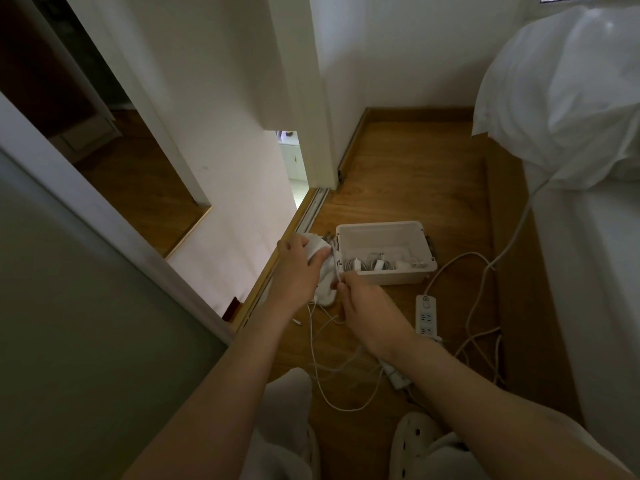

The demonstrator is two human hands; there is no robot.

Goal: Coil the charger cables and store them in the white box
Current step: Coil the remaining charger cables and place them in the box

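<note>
A white box (381,233) stands open on the wooden floor, with coiled white cables and charger plugs (377,264) lying along its near side. Just left of the box, my left hand (298,265) grips a white charger brick (317,249). My right hand (367,310) is below it and pinches the brick's thin white cable (313,336), which hangs down and loops loosely over the floor toward my feet. A white slipper-like object (325,292) lies under my hands.
A white power strip (427,315) lies right of my right hand, its thick cord (485,299) looping across the floor and up to the bed (588,271) on the right. A sliding door track (304,220) and wall run along the left. My slippered feet (412,441) are at the bottom.
</note>
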